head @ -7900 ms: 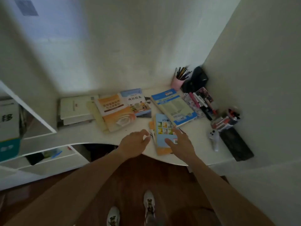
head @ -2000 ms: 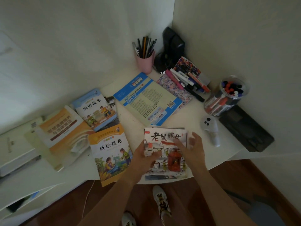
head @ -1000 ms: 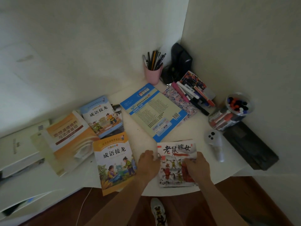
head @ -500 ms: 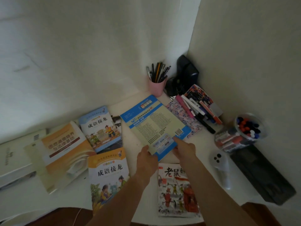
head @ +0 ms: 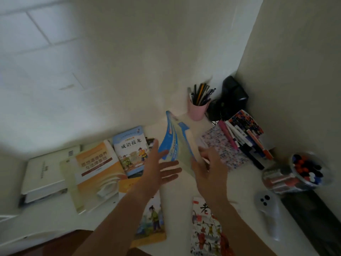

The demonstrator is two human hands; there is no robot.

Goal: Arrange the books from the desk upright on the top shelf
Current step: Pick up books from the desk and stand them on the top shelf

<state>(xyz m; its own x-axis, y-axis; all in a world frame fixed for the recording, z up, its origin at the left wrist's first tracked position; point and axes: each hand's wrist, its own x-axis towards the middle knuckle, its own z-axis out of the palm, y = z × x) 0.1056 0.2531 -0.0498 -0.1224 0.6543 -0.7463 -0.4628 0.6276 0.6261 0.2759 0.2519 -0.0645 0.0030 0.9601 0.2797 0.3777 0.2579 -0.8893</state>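
While the right hand (head: 208,169) gripped the lower edge of the blue workbook (head: 175,145), tilting it up off the white counter (head: 177,196), the left hand (head: 156,169) lay spread with straight fingers against its underside. Other books stayed flat: a blue storybook (head: 132,148), an orange textbook (head: 96,163), a white book (head: 44,172), and a picture book (head: 204,231) near the front edge.

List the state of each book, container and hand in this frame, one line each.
blue-edged book: tilted up off the desk, bending, held.
right hand: grips the book's lower edge.
left hand: fingers straight, against the book's cover.
light-blue storybook: flat, closed.
orange textbook: flat, closed.
white book: flat, closed.
red picture book: flat, partly under the right forearm.
pink cup: upright, holding pens.
clear jar: on its side, full of markers.
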